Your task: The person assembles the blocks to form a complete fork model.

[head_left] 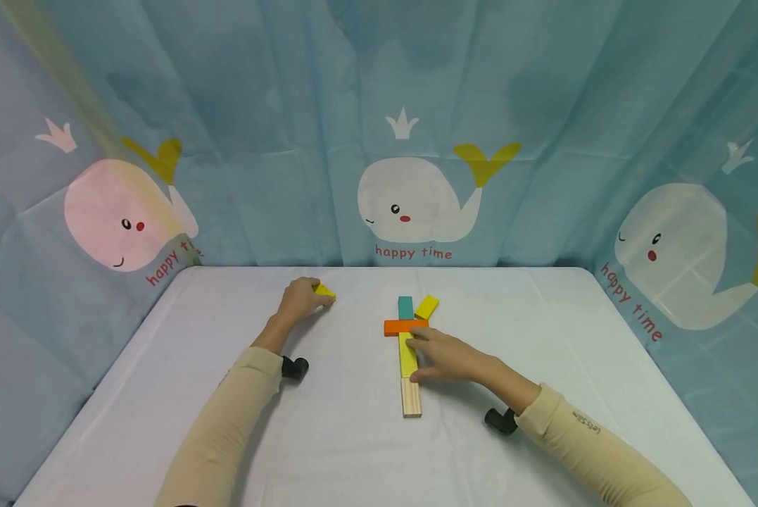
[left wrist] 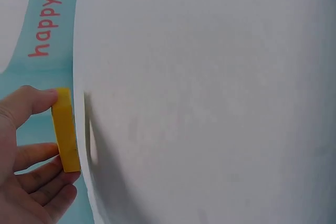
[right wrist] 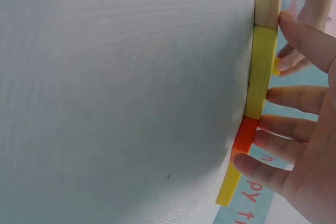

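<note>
At the far left of the table, my left hand pinches a yellow block between thumb and fingers. The left wrist view shows the block just off the white cloth. My right hand lies over a row of blocks, its fingers fairly straight. Its thumb touches near the joint of a plain wooden block and a yellow block; its fingers touch the yellow and the orange block. The orange block lies crosswise above the yellow one, and a teal block continues the row. A smaller yellow block lies tilted beside the teal one.
A white cloth covers the table. Behind and at both sides hangs a blue curtain printed with whales. A dark wrist camera sits by the left cuff, another wrist camera by the right.
</note>
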Demonstrator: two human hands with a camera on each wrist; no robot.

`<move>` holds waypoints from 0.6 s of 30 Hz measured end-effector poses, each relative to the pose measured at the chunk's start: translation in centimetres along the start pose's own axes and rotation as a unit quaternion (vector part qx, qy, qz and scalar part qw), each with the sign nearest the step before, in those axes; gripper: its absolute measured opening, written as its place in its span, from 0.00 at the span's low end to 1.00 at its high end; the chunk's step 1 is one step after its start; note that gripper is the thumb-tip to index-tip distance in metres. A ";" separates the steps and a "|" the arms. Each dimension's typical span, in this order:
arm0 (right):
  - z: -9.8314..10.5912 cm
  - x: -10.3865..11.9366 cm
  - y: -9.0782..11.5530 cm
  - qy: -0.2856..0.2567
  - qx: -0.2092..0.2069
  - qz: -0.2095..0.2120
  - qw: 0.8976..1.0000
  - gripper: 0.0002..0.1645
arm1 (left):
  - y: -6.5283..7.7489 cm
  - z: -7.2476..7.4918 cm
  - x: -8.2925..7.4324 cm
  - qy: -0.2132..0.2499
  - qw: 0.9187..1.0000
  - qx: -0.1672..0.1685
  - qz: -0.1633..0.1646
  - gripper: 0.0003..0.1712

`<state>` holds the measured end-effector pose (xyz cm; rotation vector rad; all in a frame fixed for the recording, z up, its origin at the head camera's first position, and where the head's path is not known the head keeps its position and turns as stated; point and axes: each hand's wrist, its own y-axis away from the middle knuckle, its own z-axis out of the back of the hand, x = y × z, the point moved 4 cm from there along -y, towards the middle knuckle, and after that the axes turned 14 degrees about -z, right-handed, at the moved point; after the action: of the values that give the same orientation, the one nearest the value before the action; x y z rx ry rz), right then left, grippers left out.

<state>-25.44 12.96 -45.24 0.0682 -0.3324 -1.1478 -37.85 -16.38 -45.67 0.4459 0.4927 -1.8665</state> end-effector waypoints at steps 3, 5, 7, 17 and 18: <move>0.0 0.0 0.0 0.002 0.001 -0.003 1.000 0.45 | -0.1 -0.1 -0.5 0.006 1.000 0.001 -0.003 0.38; 0.0 0.1 -0.1 -0.001 -0.001 -0.002 1.000 0.45 | -0.3 -0.3 -0.8 0.009 1.000 0.000 -0.010 0.38; 0.1 0.1 0.0 -0.005 -0.001 -0.002 1.000 0.44 | -0.4 -0.5 -1.1 0.012 1.000 0.001 -0.016 0.38; -0.1 0.0 -0.1 -0.007 -0.003 0.002 1.000 0.44 | -0.7 -1.6 -2.8 0.028 0.999 0.013 -0.020 0.37; -0.1 0.0 -0.1 -0.007 -0.003 0.002 1.000 0.44 | -0.7 -1.7 -3.0 0.031 0.999 0.014 -0.018 0.37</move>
<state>-25.50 12.95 -45.39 0.0546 -0.3421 -1.1450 -37.42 -12.95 -45.43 0.5164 0.5200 -1.9009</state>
